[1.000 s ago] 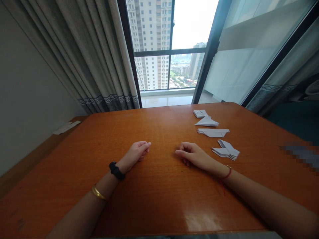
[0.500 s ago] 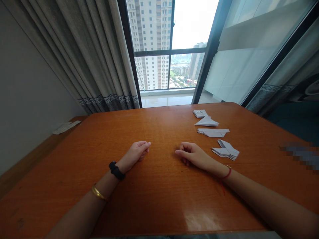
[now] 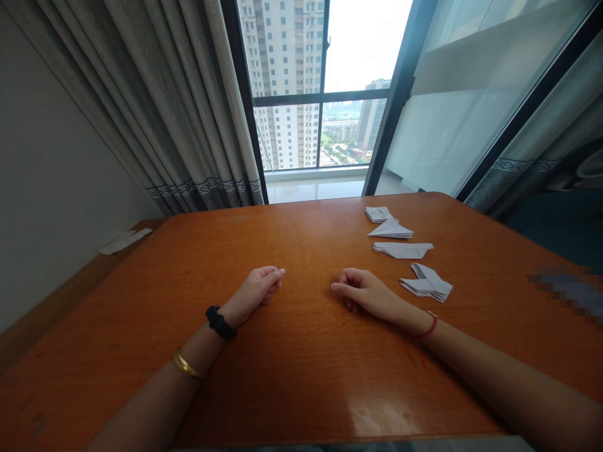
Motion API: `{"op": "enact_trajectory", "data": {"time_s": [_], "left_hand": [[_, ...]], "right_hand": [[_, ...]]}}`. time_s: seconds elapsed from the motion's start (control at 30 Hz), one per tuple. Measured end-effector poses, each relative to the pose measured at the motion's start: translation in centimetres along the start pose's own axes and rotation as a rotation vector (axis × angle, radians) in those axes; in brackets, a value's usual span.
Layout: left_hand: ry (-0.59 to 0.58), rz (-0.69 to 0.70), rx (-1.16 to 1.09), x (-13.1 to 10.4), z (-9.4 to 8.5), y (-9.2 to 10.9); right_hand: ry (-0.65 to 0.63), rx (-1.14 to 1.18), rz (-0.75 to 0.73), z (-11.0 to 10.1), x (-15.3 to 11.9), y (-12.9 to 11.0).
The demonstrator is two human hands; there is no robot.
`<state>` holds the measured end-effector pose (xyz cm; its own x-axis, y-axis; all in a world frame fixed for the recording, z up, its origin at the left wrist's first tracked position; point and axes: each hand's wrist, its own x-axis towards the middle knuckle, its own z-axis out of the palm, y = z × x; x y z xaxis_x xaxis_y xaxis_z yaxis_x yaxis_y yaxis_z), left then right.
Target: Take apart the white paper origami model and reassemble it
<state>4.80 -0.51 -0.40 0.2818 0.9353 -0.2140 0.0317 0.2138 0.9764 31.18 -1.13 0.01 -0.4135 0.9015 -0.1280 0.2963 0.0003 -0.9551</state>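
Observation:
My left hand rests on the wooden table left of the middle, its fingers curled closed with nothing visible in them. To its right, my right hand lies on its side with curled fingers, and no object shows in it. Several folded white papers form a column beyond and to the right of my right hand. Nearest to it is a V-shaped one. Behind that lie a long flat one, a pointed one and a small squarish one at the back.
A grey curtain hangs beyond the table's left side, and a window stands past the far edge. White papers lie on a ledge at the left. Something pixelated sits at the right edge.

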Motion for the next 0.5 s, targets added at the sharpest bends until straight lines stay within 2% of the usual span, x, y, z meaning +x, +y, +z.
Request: {"op": "enact_trajectory", "data": {"time_s": [0.5], "left_hand": [[-0.005, 0.0, -0.006, 0.02, 0.07, 0.02]], "right_hand": [[-0.002, -0.009, -0.002, -0.04, 0.02, 0.05]]}}
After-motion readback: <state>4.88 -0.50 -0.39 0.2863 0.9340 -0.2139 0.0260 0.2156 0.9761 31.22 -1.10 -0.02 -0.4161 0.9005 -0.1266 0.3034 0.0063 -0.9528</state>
